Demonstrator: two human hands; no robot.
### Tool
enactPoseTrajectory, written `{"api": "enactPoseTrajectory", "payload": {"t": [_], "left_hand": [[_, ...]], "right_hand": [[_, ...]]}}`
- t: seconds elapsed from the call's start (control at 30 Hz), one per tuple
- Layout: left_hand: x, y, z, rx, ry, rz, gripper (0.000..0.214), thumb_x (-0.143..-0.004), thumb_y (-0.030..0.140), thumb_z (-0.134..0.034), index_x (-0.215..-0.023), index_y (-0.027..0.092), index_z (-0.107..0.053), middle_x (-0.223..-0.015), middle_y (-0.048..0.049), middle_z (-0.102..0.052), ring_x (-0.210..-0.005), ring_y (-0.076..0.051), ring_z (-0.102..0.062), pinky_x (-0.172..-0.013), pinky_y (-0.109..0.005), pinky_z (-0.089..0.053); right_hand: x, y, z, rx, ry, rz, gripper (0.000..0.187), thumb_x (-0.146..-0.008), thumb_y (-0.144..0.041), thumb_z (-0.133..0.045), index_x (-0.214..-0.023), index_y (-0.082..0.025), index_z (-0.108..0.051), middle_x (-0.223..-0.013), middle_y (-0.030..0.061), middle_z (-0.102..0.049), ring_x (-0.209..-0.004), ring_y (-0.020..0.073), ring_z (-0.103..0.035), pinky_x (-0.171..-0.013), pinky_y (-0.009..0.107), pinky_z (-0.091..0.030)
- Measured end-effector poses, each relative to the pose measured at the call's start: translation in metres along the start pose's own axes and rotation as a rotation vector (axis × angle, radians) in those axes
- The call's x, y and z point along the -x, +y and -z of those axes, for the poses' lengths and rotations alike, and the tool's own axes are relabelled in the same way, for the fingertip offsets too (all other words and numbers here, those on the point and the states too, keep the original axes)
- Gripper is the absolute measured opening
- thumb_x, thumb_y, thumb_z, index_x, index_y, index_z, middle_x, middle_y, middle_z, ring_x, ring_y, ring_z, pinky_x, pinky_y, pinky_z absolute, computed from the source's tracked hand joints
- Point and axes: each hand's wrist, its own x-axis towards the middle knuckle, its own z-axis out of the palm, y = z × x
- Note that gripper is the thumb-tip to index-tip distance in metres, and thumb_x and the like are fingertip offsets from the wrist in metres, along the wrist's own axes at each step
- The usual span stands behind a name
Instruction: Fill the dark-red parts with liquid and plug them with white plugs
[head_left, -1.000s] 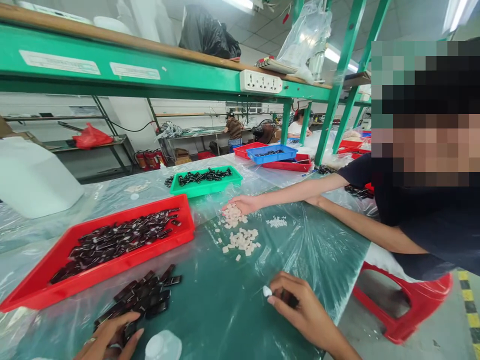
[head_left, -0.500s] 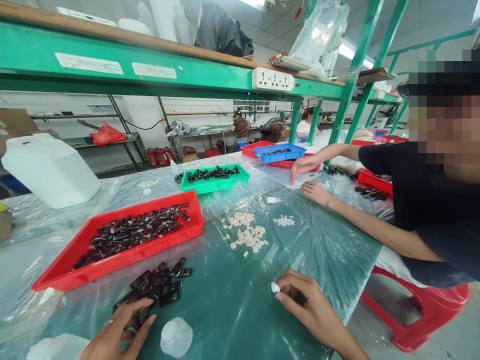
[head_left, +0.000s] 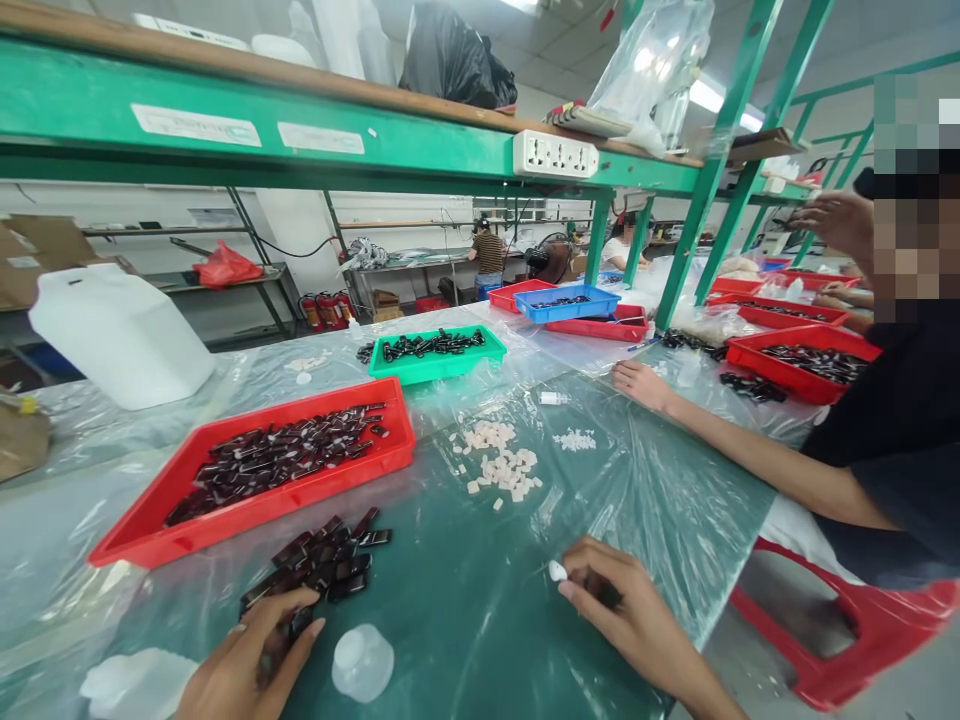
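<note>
My left hand (head_left: pixel 251 655) is at the near side of a heap of dark glossy pieces (head_left: pixel 330 560). Its thumb and forefinger close round one dark glossy piece (head_left: pixel 301 624), partly covered by the fingers. Between the thumb and fingertips of my right hand (head_left: pixel 622 600), a small white piece (head_left: pixel 556 571) is pinched above the plastic-covered green table. A squat translucent bottle (head_left: pixel 363 662) stands just right of my left hand. Farther off lie small cream-coloured blocks (head_left: pixel 504 470) and a little scatter of tiny white bits (head_left: pixel 575 440).
A red tray (head_left: pixel 262 530) of dark pieces lies at left, with a green tray (head_left: pixel 439 370) behind it. A white jug (head_left: pixel 120 335) leans at far left. One co-worker's forearm (head_left: pixel 735 425) rests on the table at right, above a red stool (head_left: pixel 847 620).
The co-worker at right has raised one hand from the table towards the head. The whole view has shifted slightly; my hands keep the same grips.
</note>
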Motion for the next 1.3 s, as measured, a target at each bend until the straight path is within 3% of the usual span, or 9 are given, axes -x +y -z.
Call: {"api": "enactPoseTrajectory", "payload": {"t": [0.13,0.37,0.73,1.1,1.3], "left_hand": [[0.001,-0.009,-0.004,0.017,-0.021,-0.048,0.047,-0.082,0.065,-0.058,-0.103,0.026,-0.072,-0.053,0.0058,-0.056,-0.044,-0.022,-0.059,-0.051,-0.031,-0.053],[0.004,-0.023,-0.015,0.048,-0.011,-0.124,0.039,-0.09,0.058,-0.057,-0.111,0.03,-0.072,-0.067,0.0032,-0.061,-0.046,-0.019,-0.059,-0.054,-0.029,-0.054],[0.004,-0.005,-0.004,0.044,-0.013,-0.142,0.034,-0.09,0.051,-0.055,-0.107,0.027,-0.072,-0.065,0.0029,-0.061,-0.05,-0.019,-0.062,-0.053,-0.028,-0.054],[0.003,-0.005,0.0,0.036,-0.065,-0.159,0.03,-0.091,0.047,-0.057,-0.108,0.027,-0.072,-0.066,0.0036,-0.064,-0.05,-0.018,-0.063,-0.053,-0.028,-0.055],[0.007,0.005,0.001,0.053,-0.032,-0.138,0.033,-0.092,0.047,-0.052,-0.106,0.024,-0.072,-0.068,0.0018,-0.062,-0.052,-0.019,-0.063,-0.055,-0.03,-0.055]], "right_hand": [[-0.001,0.001,0.0,0.01,-0.004,0.005,0.028,-0.107,-0.045,-0.053,-0.091,-0.024,-0.061,-0.088,0.0007,-0.056,-0.072,0.0158,-0.051,-0.066,0.028,-0.038],[0.0,-0.003,-0.001,0.025,-0.002,0.007,0.028,-0.107,-0.045,-0.053,-0.092,-0.023,-0.061,-0.089,0.0014,-0.058,-0.072,0.0163,-0.052,-0.066,0.028,-0.04],[0.002,-0.007,-0.001,0.035,0.001,0.022,0.028,-0.108,-0.045,-0.052,-0.094,-0.024,-0.063,-0.09,0.0022,-0.06,-0.073,0.0169,-0.055,-0.066,0.028,-0.04],[0.003,-0.009,-0.003,0.025,0.058,0.06,0.029,-0.109,-0.043,-0.051,-0.093,-0.024,-0.067,-0.086,0.0026,-0.062,-0.07,0.0174,-0.057,-0.064,0.029,-0.041],[0.026,-0.04,0.009,0.0,0.116,0.112,0.027,-0.109,-0.041,-0.051,-0.092,-0.025,-0.065,-0.082,0.0028,-0.063,-0.069,0.018,-0.059,-0.062,0.03,-0.048]]}}
